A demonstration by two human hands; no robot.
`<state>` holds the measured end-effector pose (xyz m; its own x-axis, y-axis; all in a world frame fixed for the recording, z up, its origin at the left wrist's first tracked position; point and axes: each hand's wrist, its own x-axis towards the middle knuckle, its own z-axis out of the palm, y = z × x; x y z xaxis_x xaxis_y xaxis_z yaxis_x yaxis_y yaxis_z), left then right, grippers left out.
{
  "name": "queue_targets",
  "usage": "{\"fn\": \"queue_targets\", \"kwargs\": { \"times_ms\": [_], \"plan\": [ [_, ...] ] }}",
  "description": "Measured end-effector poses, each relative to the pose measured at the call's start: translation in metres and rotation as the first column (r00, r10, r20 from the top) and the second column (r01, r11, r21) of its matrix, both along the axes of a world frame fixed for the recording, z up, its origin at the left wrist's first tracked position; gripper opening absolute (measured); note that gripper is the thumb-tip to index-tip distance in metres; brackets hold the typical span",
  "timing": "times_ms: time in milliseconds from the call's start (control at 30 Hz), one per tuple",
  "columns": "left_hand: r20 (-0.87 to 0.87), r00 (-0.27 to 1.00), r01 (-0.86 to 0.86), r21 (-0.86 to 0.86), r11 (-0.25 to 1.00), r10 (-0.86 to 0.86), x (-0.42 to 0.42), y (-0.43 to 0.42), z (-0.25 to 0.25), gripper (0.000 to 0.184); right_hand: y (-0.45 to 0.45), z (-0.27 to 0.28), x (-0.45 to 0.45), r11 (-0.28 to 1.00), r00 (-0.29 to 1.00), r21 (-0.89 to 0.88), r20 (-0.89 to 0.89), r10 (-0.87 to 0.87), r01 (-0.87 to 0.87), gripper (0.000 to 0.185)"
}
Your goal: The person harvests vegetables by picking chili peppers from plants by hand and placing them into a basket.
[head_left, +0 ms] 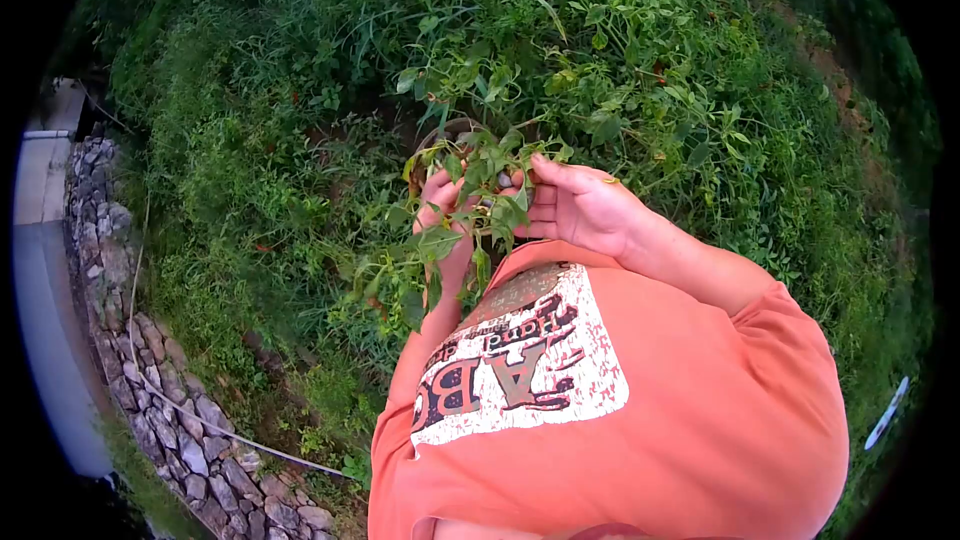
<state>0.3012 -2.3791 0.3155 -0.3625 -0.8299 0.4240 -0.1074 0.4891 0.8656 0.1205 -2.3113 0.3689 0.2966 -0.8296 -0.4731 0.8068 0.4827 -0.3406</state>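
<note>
A leafy green pepper-like plant branch (437, 243) hangs between my two hands in front of my chest. My left hand (440, 202) is closed around its stems, with leaves hiding most of the fingers. On the other side, my right hand (590, 208) has its palm turned toward me. Its thumb and fingertips close on the branch's leaves and stem. Among the leaves, between the hands, shows a small dark greyish round thing (504, 180), too small to name. Drooping leaves reach down past my left wrist.
Dense green plants (250, 150) surround me, with a few small red fruits (660, 78) at the upper right. A stone wall (190, 450) and a pale hose or rope (240, 437) run along the left. Beyond lies a concrete strip (55, 310). A white object (886, 413) lies at the far right.
</note>
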Motion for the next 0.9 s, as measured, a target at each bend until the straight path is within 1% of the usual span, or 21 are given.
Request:
{"fn": "queue_targets", "kwargs": {
  "times_ms": [33,100,133,167,233,267,300,367,400,433,500,533,567,633,667,700,767,800,833,867,900],
  "plan": [
    [0.0,1.0,-0.002,0.016,1.0,0.002,-0.003,0.007,0.001,0.023,0.002,0.0,0.0,1.0,1.0,0.016,0.0,0.002,-0.002,0.031],
    [-0.145,0.989,0.019,0.202,0.979,0.011,-0.007,0.018,0.001,0.02,0.003,0.003,-0.002,0.996,0.985,0.092,-0.175,0.006,0.01,0.027],
    [-0.067,0.998,-0.013,0.143,0.99,0.022,-0.007,0.02,0.001,0.018,0.004,0.01,-0.001,0.989,0.979,0.136,-0.201,-0.025,0.053,0.021],
    [-0.066,0.997,-0.022,0.148,0.989,0.032,-0.007,0.02,-0.001,0.018,0.006,0.007,-0.002,0.989,0.98,0.141,-0.2,-0.015,0.044,0.021],
    [-0.151,0.989,0.016,0.091,0.996,-0.002,-0.008,0.022,-0.006,0.015,0.009,-0.002,-0.006,0.986,0.934,0.165,-0.355,0.048,0.012,0.018],
    [-0.24,0.971,0.051,0.191,0.98,-0.004,-0.01,0.025,-0.008,0.015,0.01,0.005,-0.005,0.979,0.924,0.202,-0.377,0.067,0.012,0.017],
    [-0.243,0.97,0.041,0.195,0.98,0.008,-0.008,0.025,-0.008,0.015,0.01,0.005,-0.003,0.978,0.922,0.207,-0.38,0.079,0.002,0.017],
    [-0.12,0.993,0.01,0.09,0.996,0.001,-0.009,0.023,-0.005,0.014,0.013,0.004,-0.002,0.975,0.89,0.214,-0.454,0.042,0.064,0.018],
    [-0.192,0.981,0.023,0.129,0.991,0.002,-0.011,0.024,-0.008,0.015,0.014,0.005,-0.001,0.982,0.878,0.183,-0.478,0.039,0.056,0.018],
    [-0.198,0.98,0.024,0.133,0.991,0.002,-0.012,0.023,-0.01,0.015,0.013,0.008,-0.002,0.981,0.875,0.186,-0.482,0.04,0.058,0.018],
    [-0.1,0.994,-0.029,0.082,0.996,0.037,-0.012,0.019,-0.012,0.015,0.01,0.011,-0.006,0.984,0.736,0.14,-0.655,0.174,-0.108,0.02],
    [-0.094,0.995,-0.024,0.043,0.999,0.028,-0.014,0.017,-0.01,0.017,0.01,0.007,-0.007,0.983,0.682,0.106,-0.709,0.18,-0.15,0.022],
    [-0.096,0.995,-0.018,0.049,0.999,0.022,-0.016,0.015,-0.009,0.017,0.011,0.004,-0.008,0.983,0.682,0.112,-0.709,0.18,-0.143,0.022],
    [-0.213,0.977,-0.011,0.097,0.995,0.031,-0.018,0.014,-0.006,0.017,0.01,-0.001,-0.006,0.99,0.666,0.038,-0.737,0.119,-0.134,0.022],
    [-0.212,0.977,0.008,0.157,0.988,0.026,-0.019,0.014,0.005,0.016,0.009,-0.004,-0.004,0.991,0.635,0.027,-0.766,0.102,-0.127,0.019],
    [-0.212,0.977,0.012,0.161,0.987,0.023,-0.018,0.013,0.004,0.016,0.009,-0.004,-0.006,0.992,0.635,0.031,-0.765,0.103,-0.124,0.019],
    [-0.119,0.992,-0.032,0.036,0.999,0.036,-0.017,0.008,0.003,0.014,0.01,-0.003,-0.01,0.985,0.662,0.044,-0.735,0.147,-0.17,0.017],
    [-0.153,0.988,-0.017,0.029,0.999,0.021,-0.018,0.007,0.001,0.012,0.009,-0.002,-0.011,0.985,0.664,0.044,-0.733,0.147,-0.169,0.017],
    [-0.149,0.989,-0.016,0.029,0.999,0.02,-0.018,0.008,0.002,0.012,0.007,0.0,-0.011,0.986,0.727,0.097,-0.666,0.167,-0.137,0.019],
    [-0.087,0.995,-0.051,0.048,0.998,0.055,-0.018,0.008,0.006,0.011,0.005,0.001,-0.01,0.982,0.785,0.153,-0.593,0.18,-0.11,0.022],
    [-0.023,0.996,-0.086,0.065,0.994,0.088,-0.017,0.01,0.008,0.01,0.006,0.0,-0.008,0.982,0.788,0.152,-0.589,0.179,-0.109,0.022]
  ]
}}
